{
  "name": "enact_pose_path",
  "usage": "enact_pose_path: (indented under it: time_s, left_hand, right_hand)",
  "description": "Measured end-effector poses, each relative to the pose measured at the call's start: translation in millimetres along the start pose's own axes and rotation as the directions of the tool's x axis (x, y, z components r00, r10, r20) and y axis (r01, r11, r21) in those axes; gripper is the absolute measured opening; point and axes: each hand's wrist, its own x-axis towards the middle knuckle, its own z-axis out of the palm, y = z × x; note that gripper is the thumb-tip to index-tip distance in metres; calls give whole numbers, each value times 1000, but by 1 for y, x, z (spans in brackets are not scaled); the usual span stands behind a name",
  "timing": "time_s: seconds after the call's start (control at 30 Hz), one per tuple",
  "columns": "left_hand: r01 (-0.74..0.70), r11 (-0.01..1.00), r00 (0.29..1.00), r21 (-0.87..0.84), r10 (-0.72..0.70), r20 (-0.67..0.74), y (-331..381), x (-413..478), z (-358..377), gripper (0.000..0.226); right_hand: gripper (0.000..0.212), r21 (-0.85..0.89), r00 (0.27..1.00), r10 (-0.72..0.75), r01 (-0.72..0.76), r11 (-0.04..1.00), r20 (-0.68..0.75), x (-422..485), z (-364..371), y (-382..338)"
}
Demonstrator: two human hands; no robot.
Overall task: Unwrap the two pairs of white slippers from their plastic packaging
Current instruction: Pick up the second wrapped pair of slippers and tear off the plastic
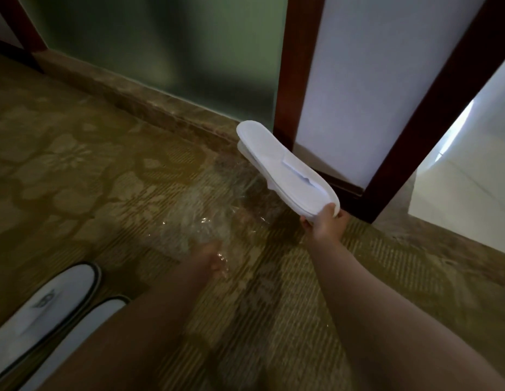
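Note:
My right hand grips one end of a flat, stacked pair of white slippers, held in the air and pointing away toward the door frame. A clear plastic wrapper hangs from my left hand, blurred, stretching up toward the underside of the slippers. The slippers look bare of plastic on top. A second pair of white slippers with dark trim lies on the carpet at the lower left, side by side, partly behind my left forearm.
Patterned olive carpet covers the floor. A marble skirting and frosted green glass wall run along the back. A dark wooden door frame with white panels stands at the right, with a bright tiled floor beyond it.

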Motion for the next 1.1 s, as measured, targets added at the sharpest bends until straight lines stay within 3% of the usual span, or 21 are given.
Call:
enact_pose_path:
  time_s: [0.07,0.13,0.27,0.33,0.43,0.47,0.53,0.6,0.7,0.77,0.87,0.93,0.97,1.03,1.1]
  left_hand:
    - [113,985,988,127,-125,93,-6,-2,-3,29]
    - [184,955,975,231,-208,83,-8,-2,-3,28]
    - [190,887,960,422,-259,111,-3,-2,-10,34]
    - [81,815,983,573,-161,90,3,-2,-19,34]
    - [-113,463,993,879,80,86,12,-4,-35,38]
    - [-136,408,990,903,92,108,15,-7,-39,33]
    - [-218,400,975,890,129,180,24,-14,-45,21]
    - [-379,386,908,841,333,256,35,-20,-52,22]
    - [-645,333,658,688,699,279,52,-30,-60,19]
    - [-696,301,543,652,815,204,61,-35,-70,16]
    - [-699,269,474,662,868,148,65,-36,-88,12]
    - [-662,245,517,708,833,196,62,-33,-103,30]
    - [-622,267,586,736,783,210,61,-33,-111,45]
    - [-535,405,753,742,626,202,61,-34,-125,69]
    - [-443,595,878,671,438,192,59,-37,-138,70]
  right_hand:
    - [37,-2,1000,3,-4,1000,-10,2,2,4]
    - [38,-19,1000,3,-3,1000,-14,3,5,7]
    - [39,-66,1000,12,-11,998,15,2,12,14]
    - [40,-87,999,19,-16,996,35,0,15,17]
    - [40,-116,998,9,-1,993,68,-6,21,23]
    - [39,-124,997,4,6,992,78,-9,23,26]
    - [38,-165,997,-21,33,986,76,-14,27,30]
    - [38,-230,996,-64,76,970,60,-20,33,36]
    - [38,-270,988,-128,148,951,92,-33,43,41]
    - [39,-280,980,-126,165,946,150,-45,52,47]
    - [37,-327,953,-138,226,918,271,-63,63,57]
    - [38,-366,918,-107,257,894,382,-74,70,65]
    - [37,-394,887,-82,283,875,454,-80,73,68]
    - [37,-440,817,-15,326,837,577,-92,81,74]
    - [38,-472,759,65,332,817,647,-102,89,77]
